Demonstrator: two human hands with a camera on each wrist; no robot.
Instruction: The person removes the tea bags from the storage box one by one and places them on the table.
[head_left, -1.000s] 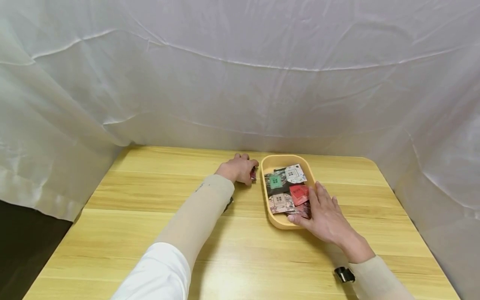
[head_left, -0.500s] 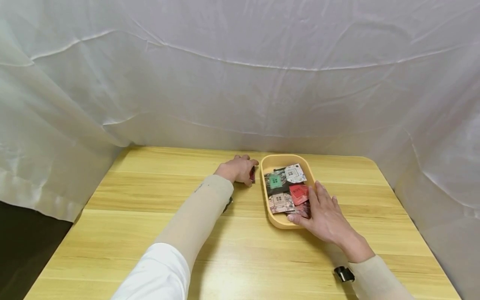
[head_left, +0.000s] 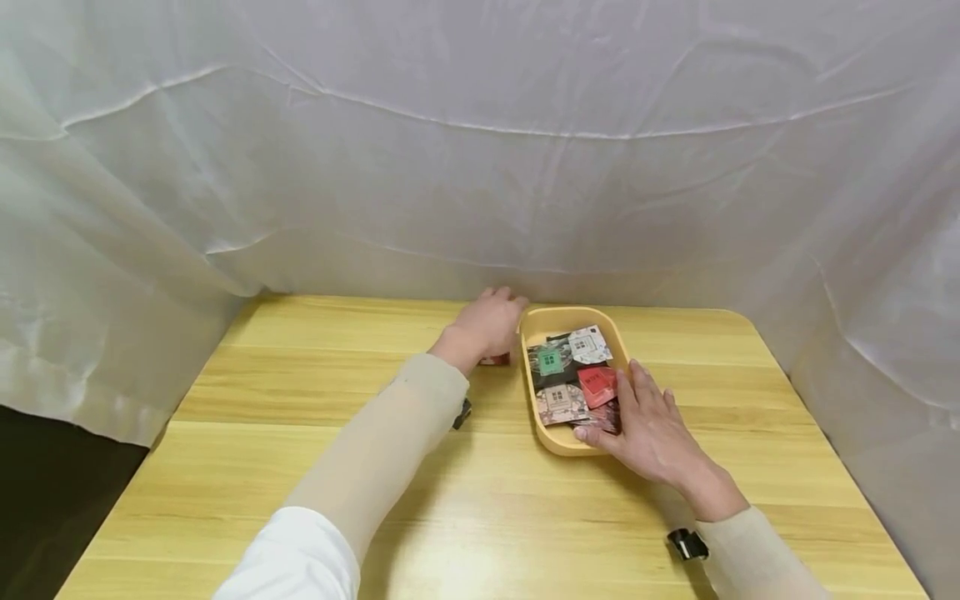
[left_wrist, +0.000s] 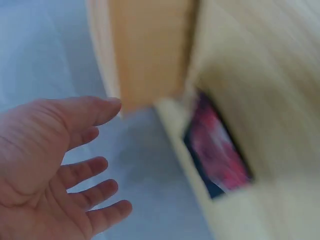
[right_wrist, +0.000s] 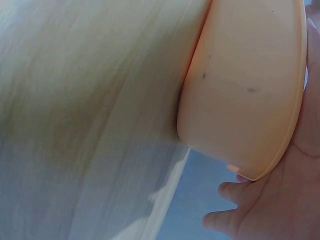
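A yellow oval tray (head_left: 558,446) at the table's far middle holds several small square packets, among them a green one (head_left: 548,361), a white one (head_left: 588,343) and a red one (head_left: 597,385). My right hand (head_left: 652,425) rests flat on the tray's near right rim, fingers straight over the packets. My left hand (head_left: 489,323) hovers open beside the tray's far left corner. A red packet (head_left: 495,360) lies on the table just under it. In the left wrist view, blurred, the left hand (left_wrist: 55,165) shows spread fingers, apart from the red packet (left_wrist: 217,150) and the tray (left_wrist: 150,50). The right wrist view shows the tray's outer wall (right_wrist: 245,90) against my right hand (right_wrist: 280,205).
The wooden table (head_left: 480,517) is walled by a white cloth (head_left: 480,167) at the back and both sides. A black wrist mount (head_left: 686,543) sits on my right sleeve, another (head_left: 462,412) under my left sleeve.
My left hand let go of the red packet, opened and lifted a little toward the tray's far corner; the packet now lies on the table. The right hand stayed put.
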